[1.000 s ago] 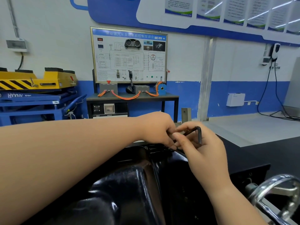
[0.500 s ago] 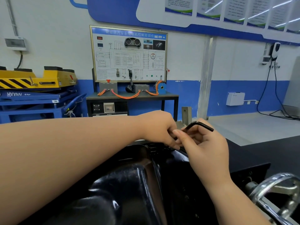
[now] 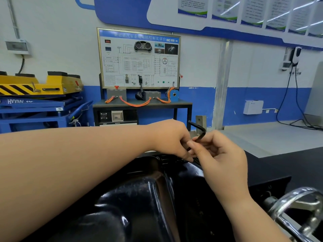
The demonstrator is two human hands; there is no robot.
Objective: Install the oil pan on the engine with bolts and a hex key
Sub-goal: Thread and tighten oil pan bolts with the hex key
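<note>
Off at nine o'clock from my hands, a yellow lift platform (image 3: 40, 84) with black hazard stripes sits on a blue scissor lift (image 3: 35, 109). A grey wall box (image 3: 17, 47) hangs above them. At eleven o'clock a framed training board (image 3: 139, 58) rises from a dark stand (image 3: 181, 104) strung with orange cables (image 3: 135, 104).

My left forearm crosses the whole lower left of the view and blocks the near-left part of the oil pan (image 3: 139, 198). The pan is glossy black and lies at six o'clock under both hands.

The left hand (image 3: 171, 138) is curled knuckles-up at the pan's far rim, and I cannot tell whether its tucked fingertips hold anything. Touching it at three o'clock, the right hand (image 3: 222, 159) pinches the black hex key (image 3: 200, 136) between thumb and forefinger. The key's bend stands above the fingers, and its free arm points toward ten o'clock. A small grey metal post (image 3: 201, 123) stands just behind the key.

At four o'clock a chrome handwheel (image 3: 297, 206) juts in beside the black counter (image 3: 297, 163).

The wall is white over a blue band. At two o'clock it carries a white box (image 3: 253, 107) and a charger (image 3: 295, 55), whose black cables run down to the grey floor (image 3: 272, 135).
</note>
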